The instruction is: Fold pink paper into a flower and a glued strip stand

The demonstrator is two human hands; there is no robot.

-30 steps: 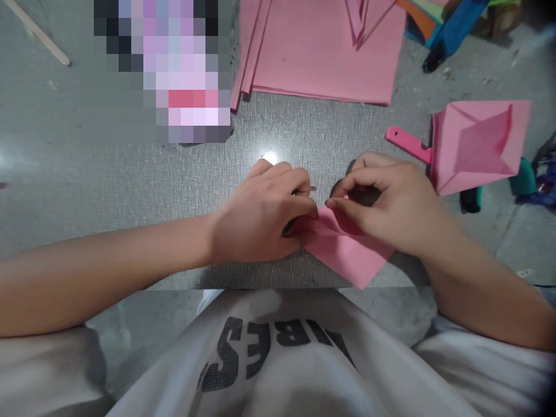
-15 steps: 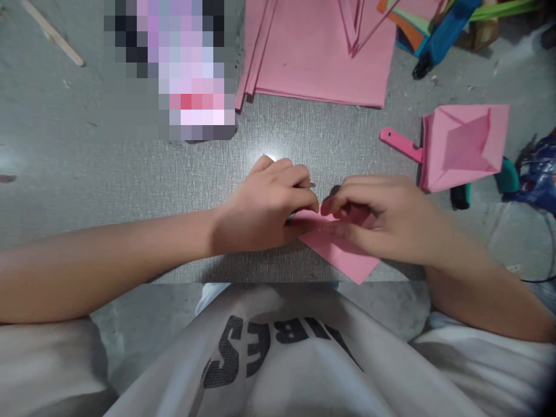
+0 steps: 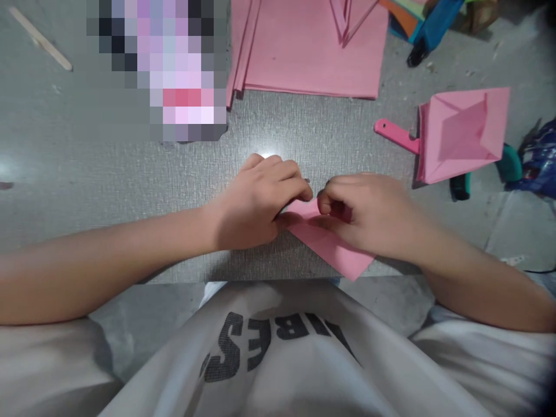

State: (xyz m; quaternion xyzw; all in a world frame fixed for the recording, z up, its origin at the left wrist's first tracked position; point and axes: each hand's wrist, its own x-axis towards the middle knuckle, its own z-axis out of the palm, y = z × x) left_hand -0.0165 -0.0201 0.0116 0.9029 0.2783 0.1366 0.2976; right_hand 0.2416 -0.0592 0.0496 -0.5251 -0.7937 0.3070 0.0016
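Observation:
A small piece of pink paper (image 3: 343, 255) lies near the front edge of the table, partly folded, with one corner pointing toward me. My left hand (image 3: 269, 200) pinches its upper left part, fingers curled and thumb underneath. On the other side my right hand (image 3: 369, 211) grips the paper between thumb and bent fingers. Both thumbs almost meet on the paper, and the fingers hide much of its upper part. Right of my hands sits a stack of folded pink paper pieces (image 3: 464, 136), the top one shaped like an open envelope.
A pink-handled tool (image 3: 397, 136) sticks out from under the stack, beside teal-and-black handles (image 3: 461, 185). Large pink sheets (image 3: 313, 58) lie at the back. A blue tool (image 3: 438, 26) rests on coloured paper. At the far left is a wooden stick (image 3: 41, 39), near a blurred-out object (image 3: 174, 69).
Both hands still hold the pink paper; the right fingers have shifted slightly, and more of the paper's upper edge shows between the hands. The whole view has moved a little.

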